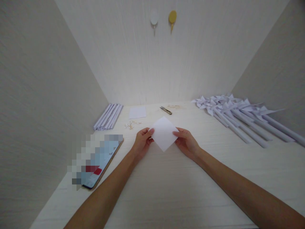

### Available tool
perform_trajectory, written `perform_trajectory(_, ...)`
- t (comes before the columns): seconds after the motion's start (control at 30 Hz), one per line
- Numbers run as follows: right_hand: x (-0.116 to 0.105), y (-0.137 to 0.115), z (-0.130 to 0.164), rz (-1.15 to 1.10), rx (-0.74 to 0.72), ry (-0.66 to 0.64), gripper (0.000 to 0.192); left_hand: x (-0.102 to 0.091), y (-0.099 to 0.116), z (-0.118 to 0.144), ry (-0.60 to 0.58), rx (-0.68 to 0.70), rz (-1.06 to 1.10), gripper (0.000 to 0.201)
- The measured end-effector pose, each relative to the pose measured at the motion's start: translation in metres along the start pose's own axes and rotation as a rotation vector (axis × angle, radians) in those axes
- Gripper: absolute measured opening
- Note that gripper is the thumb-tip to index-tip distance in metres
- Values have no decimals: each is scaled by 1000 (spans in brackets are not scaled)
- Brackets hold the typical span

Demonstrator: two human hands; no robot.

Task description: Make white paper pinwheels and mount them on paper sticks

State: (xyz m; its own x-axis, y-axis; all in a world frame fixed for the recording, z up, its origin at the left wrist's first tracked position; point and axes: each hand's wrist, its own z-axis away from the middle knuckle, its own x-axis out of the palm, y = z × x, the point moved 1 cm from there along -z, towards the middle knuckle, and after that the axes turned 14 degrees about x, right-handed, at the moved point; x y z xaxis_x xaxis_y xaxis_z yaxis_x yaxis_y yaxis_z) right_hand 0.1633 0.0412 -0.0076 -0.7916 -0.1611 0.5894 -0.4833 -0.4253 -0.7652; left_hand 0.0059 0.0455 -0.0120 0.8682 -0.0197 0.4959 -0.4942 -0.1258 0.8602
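Observation:
A small white square of paper (164, 135) is held up in front of me, turned so that one corner points toward me. My left hand (143, 141) pinches its left corner between thumb and fingers. At the opposite corner, my right hand (187, 141) grips the sheet the same way, thumb on top. The paper looks flat, and no fold lines can be made out on it. Beyond it on the table lie thread snips (166, 110) and, to their left, a stack of white paper squares (137, 112).
Rolled paper sticks (109, 116) lie at the back left, near small pale bits (131, 124). A partly blurred phone (105, 162) rests at the left. Several paper pinwheels (233, 111) on sticks are piled at the right. Two hooks, one yellow (172, 17), are on the back wall.

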Motion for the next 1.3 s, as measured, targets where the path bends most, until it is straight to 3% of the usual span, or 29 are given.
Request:
perform_trajectory(0.17,-2,2,-1,20,10,-30,12,-3,4,-2,110,-10,174,22)
perform_trajectory(0.3,-4,2,-1,52,-10,-26,14,-3,7,-4,157,-103,289,23)
perform_trajectory(0.43,-4,1,-1,84,-46,15,16,5,4,1,41,-92,185,40)
perform_trajectory(0.53,-2,2,2,131,-69,39,19,10,-2,7,11,-57,19,35)
perform_trajectory(0.63,-4,0,1,159,-127,76,22,10,-4,8,43,-47,-9,30)
perform_trajectory(0.73,-13,-10,-11,191,-191,184,18,8,-1,5,146,6,93,26)
perform_trajectory(0.8,-22,-24,-28,360,-254,350,18,6,1,2,217,23,143,24)
perform_trajectory(0.9,-29,-49,-64,989,-468,608,17,6,2,-1,255,-10,120,25)
perform_trajectory(1.03,-24,-64,-110,1590,-487,728,21,7,2,-2,223,-22,70,31)
perform_trajectory(1.13,-17,-62,-131,1726,-435,718,23,7,2,-2,216,-24,45,34)
perform_trajectory(1.3,-13,-55,-142,1667,-421,675,19,6,3,-3,243,-39,54,35)
